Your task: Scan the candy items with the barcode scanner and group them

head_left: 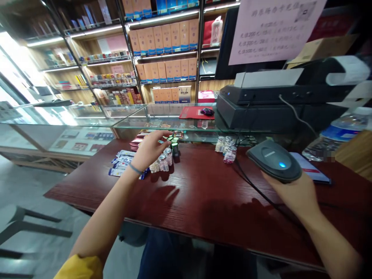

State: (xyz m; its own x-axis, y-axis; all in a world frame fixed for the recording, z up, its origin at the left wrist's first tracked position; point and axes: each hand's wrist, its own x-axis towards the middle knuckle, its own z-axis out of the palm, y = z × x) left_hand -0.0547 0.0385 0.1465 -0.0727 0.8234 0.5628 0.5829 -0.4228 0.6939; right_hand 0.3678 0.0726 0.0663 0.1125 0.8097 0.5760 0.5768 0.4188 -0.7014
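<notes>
My right hand (pixel 302 193) is wrapped around a dark grey barcode scanner (pixel 273 159), which has a lit blue light and a black cable. At the left, my left hand (pixel 152 149) hovers over a group of small goods, thumb and fingers apart, with nothing seen between them. Just beyond its fingertips stand small dark containers with green tops (pixel 174 147). Below the palm are small clear jars (pixel 164 162) with silver lids and pale contents. Blue and white sachets (pixel 122 162) and a stack of red packs (pixel 135 144) lie by the wrist, partly hidden.
More small lidded jars (pixel 228 149) stand mid-table on the dark red table (pixel 188 193). Behind are a glass counter (pixel 162 122), a mouse (pixel 207 111) on a red mat and a black printer (pixel 279 97). A water bottle (pixel 340 131) and a tablet-like slab (pixel 314 168) are right.
</notes>
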